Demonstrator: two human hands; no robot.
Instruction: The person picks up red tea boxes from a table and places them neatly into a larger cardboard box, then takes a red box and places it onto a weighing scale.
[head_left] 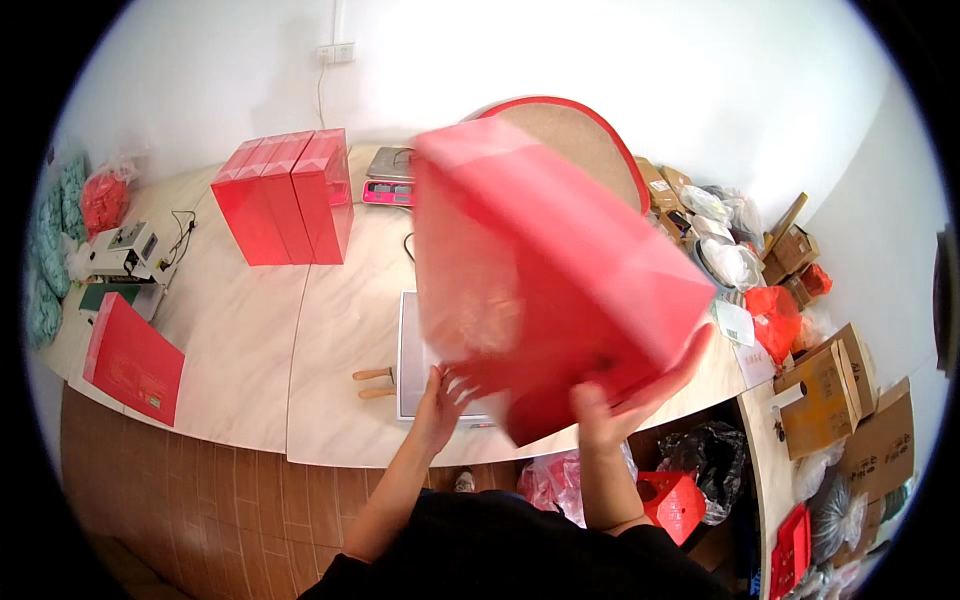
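Large red box (540,270), tilted above the desk's (250,330) front edge, rose up-left from both grips: right hand (620,400) clasped its lower corner, left hand (440,395) its underside.

Bare forearms, uncovered from the elbows down. Black short-sleeved top across chest and shoulders at the lower edge. No rings, watch or gloves visible on left hand (437,405) or right hand (612,405).

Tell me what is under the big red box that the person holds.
Under the red box a flat white tray-like thing lies on the table, with two wooden handles beside it. The left hand and right hand hold the box. It covers most of the tray.
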